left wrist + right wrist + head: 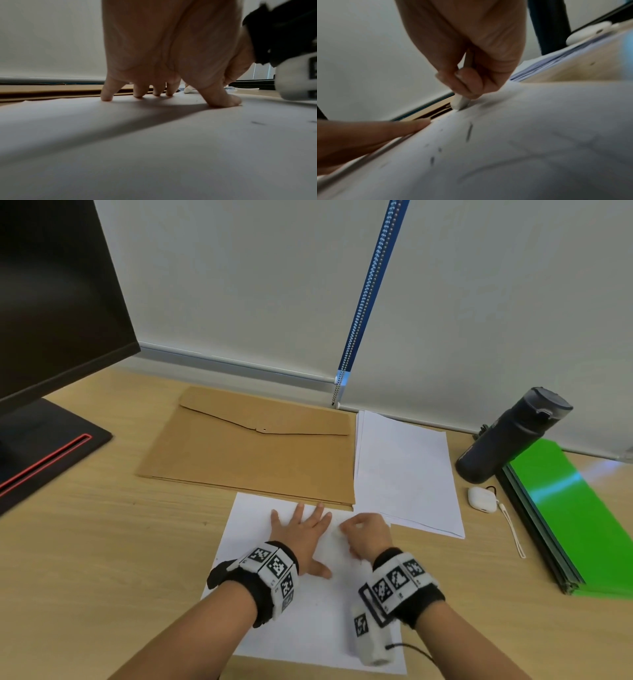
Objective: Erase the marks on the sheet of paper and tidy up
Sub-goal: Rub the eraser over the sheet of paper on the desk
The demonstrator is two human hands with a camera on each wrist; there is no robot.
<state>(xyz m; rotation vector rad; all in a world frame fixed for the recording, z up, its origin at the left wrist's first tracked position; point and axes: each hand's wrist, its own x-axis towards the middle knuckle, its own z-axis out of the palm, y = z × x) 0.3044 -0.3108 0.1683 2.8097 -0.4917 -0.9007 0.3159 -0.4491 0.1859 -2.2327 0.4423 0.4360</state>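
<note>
A white sheet of paper lies on the wooden desk in front of me. My left hand lies on it with fingers spread, fingertips pressing the sheet down. Just to its right, my right hand pinches a small white eraser whose tip touches the paper near its far edge. Grey pencil marks and eraser crumbs lie on the sheet close to the eraser. In the left wrist view the eraser shows beyond my fingers.
A brown envelope folder lies just beyond the sheet, a stack of white papers to its right. A dark bottle, white earbud case and green folders stand at right. A monitor is at left.
</note>
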